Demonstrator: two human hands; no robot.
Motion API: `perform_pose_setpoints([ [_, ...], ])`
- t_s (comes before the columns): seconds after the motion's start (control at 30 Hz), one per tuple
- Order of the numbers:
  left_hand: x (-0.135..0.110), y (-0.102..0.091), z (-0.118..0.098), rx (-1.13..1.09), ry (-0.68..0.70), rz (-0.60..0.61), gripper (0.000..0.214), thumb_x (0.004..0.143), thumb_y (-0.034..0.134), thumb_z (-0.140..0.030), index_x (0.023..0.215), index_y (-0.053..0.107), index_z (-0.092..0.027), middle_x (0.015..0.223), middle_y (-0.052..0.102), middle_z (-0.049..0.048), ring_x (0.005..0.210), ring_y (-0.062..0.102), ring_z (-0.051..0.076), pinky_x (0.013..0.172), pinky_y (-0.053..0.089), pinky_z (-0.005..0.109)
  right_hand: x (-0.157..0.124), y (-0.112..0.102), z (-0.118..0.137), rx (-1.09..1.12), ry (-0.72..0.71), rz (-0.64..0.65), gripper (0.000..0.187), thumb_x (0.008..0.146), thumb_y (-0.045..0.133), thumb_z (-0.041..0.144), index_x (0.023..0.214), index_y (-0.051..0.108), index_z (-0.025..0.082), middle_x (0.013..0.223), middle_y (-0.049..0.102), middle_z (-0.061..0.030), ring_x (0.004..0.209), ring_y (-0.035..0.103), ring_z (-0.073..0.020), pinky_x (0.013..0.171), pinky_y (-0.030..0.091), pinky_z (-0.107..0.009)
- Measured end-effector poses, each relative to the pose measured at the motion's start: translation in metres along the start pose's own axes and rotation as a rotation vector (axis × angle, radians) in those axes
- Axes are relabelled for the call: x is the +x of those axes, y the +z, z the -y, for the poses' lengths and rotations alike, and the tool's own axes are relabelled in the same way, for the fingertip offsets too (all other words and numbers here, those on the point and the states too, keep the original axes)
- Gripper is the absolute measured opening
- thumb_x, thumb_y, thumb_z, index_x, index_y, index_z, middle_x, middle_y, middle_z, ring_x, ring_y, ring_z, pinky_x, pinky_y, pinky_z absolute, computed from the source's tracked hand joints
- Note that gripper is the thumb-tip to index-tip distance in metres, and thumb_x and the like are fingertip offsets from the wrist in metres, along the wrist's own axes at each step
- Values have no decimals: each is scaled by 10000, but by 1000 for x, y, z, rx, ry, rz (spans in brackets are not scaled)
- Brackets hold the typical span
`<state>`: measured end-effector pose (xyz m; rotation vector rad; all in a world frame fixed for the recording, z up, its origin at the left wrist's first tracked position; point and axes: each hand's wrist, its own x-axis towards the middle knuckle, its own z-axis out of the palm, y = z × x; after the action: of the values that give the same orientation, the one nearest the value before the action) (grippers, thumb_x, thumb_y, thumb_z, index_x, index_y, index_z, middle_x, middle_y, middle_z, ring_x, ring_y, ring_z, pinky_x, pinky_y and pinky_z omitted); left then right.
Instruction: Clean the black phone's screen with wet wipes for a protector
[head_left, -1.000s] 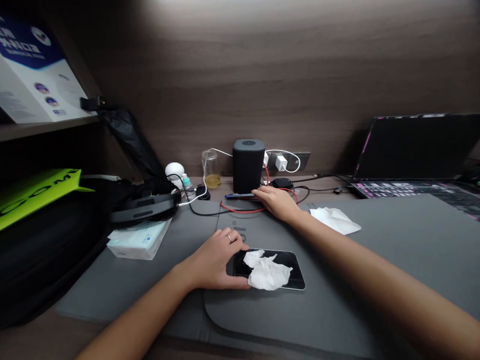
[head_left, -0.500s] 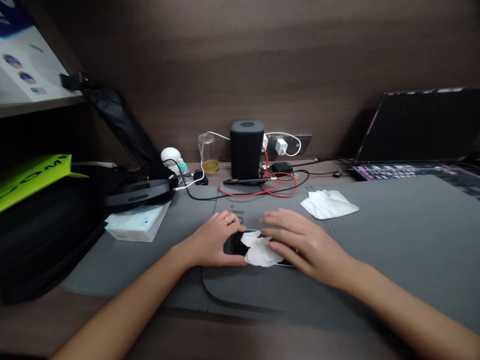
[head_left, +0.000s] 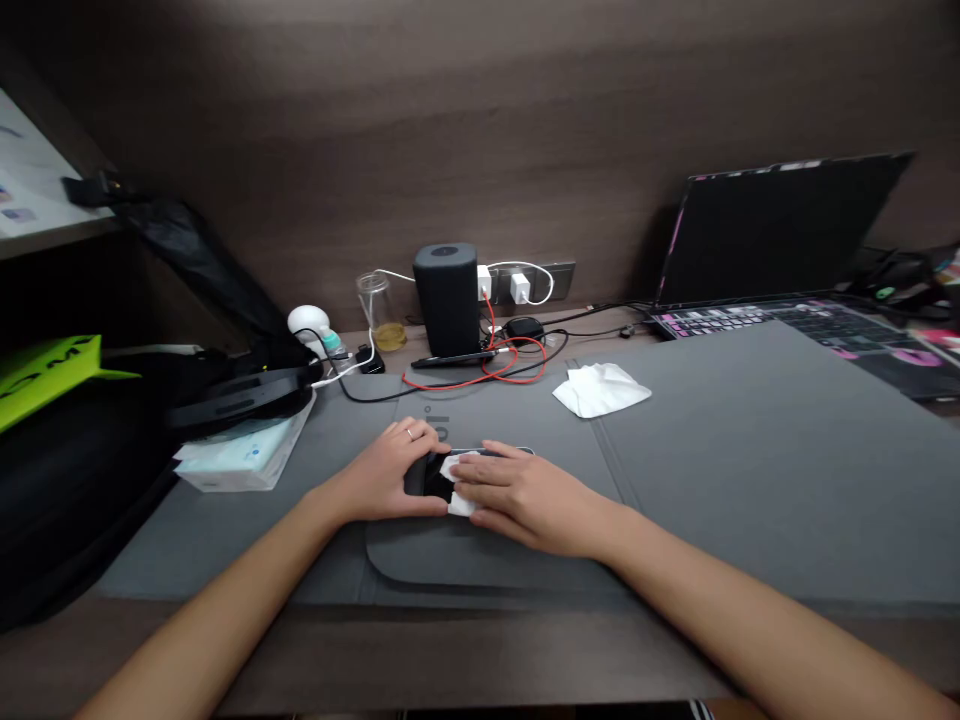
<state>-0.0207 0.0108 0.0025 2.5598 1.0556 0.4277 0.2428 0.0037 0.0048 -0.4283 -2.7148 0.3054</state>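
Note:
A black phone (head_left: pixel 433 476) lies flat on the grey desk mat (head_left: pixel 712 470), mostly hidden under my hands. My left hand (head_left: pixel 390 472) curls round the phone's left end and holds it still; a ring shows on one finger. My right hand (head_left: pixel 525 495) lies over the phone with its fingers pressed down on a crumpled white tissue (head_left: pixel 457 482) on the screen. Only a small part of the tissue shows between my hands.
A second white tissue (head_left: pixel 600 390) lies further back on the mat. At the back stand a black speaker (head_left: pixel 446 298), a glass jar (head_left: pixel 377 310), red and black cables and chargers. An open laptop (head_left: pixel 787 270) is right; a tissue pack (head_left: pixel 240 455), black bags and a green bag are left.
My right hand came back from the pen by the speaker and settled on the tissue over the phone. My left hand stayed on the phone. The camera turned right and tilted.

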Motion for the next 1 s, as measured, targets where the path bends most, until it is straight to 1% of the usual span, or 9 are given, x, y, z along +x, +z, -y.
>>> perform_pose_setpoints([
  [0.13, 0, 0, -1, 6, 7, -8, 545, 799, 758, -523, 1216, 588, -216, 1139, 601, 82, 1081, 537, 279, 960, 446, 424, 7, 2, 5, -30, -3, 22, 316, 1040, 468, 266, 1281, 636, 151, 1382, 608, -128, 1326, 526, -239, 1142, 386, -498],
  [0.27, 0, -1, -2, 9, 14, -26, 550, 810, 748, -519, 1242, 582, -223, 1144, 602, 83, 1089, 539, 281, 957, 447, 419, 10, 1, 5, -26, -25, 12, 295, 1037, 466, 263, 1223, 673, 166, 1332, 641, -124, 1279, 565, -229, 1136, 398, -477],
  [0.37, 1, -1, -3, 12, 20, -23, 559, 796, 756, -541, 1216, 584, -214, 1142, 605, 85, 1093, 535, 288, 960, 444, 428, 9, 0, 1, -30, 55, -20, 301, 1030, 465, 246, 1232, 675, 173, 1322, 651, -127, 1248, 595, -241, 1107, 438, -476],
  [0.43, 1, -1, -3, 8, 21, -23, 539, 791, 760, -545, 1174, 592, -206, 1127, 605, 83, 1079, 537, 284, 949, 448, 420, 9, -1, 1, -23, 86, -34, 314, 1024, 473, 245, 1256, 663, 153, 1351, 632, -141, 1269, 583, -249, 1090, 467, -446],
  [0.5, 1, -1, -3, 3, 27, -29, 536, 796, 759, -535, 1184, 591, -205, 1122, 604, 81, 1067, 543, 276, 942, 451, 408, 9, -1, 1, 12, 49, -6, 327, 1025, 472, 247, 1276, 649, 135, 1369, 619, -137, 1294, 565, -236, 1095, 473, -399],
  [0.6, 1, 0, -2, 10, 36, -41, 578, 799, 755, -543, 1237, 580, -209, 1128, 606, 85, 1065, 548, 273, 949, 448, 410, 8, -3, 2, 62, 24, 35, 315, 1026, 468, 237, 1264, 658, 162, 1339, 643, -105, 1279, 580, -208, 1088, 484, -359],
  [0.73, 1, -1, -3, 16, 27, -32, 571, 796, 750, -560, 1220, 591, -212, 1133, 612, 87, 1077, 541, 285, 949, 444, 421, 8, -3, 1, 40, 90, -8, 299, 1027, 465, 228, 1227, 683, 186, 1341, 644, -102, 1295, 571, -222, 1076, 499, -386],
  [0.9, 2, -1, -3, 2, 32, -30, 549, 819, 733, -537, 1233, 582, -209, 1118, 611, 87, 1058, 545, 277, 940, 447, 410, 11, 0, 3, 82, 20, 30, 325, 1035, 452, 223, 1297, 635, 168, 1372, 619, -115, 1296, 566, -209, 1080, 495, -365],
  [1.0, 2, 0, -2, 7, 31, -30, 559, 798, 751, -549, 1212, 585, -212, 1130, 609, 86, 1078, 541, 286, 952, 443, 421, 11, 0, 2, 76, 62, 29, 329, 1042, 431, 226, 1288, 642, 169, 1374, 618, -116, 1302, 562, -217, 1081, 493, -392],
])
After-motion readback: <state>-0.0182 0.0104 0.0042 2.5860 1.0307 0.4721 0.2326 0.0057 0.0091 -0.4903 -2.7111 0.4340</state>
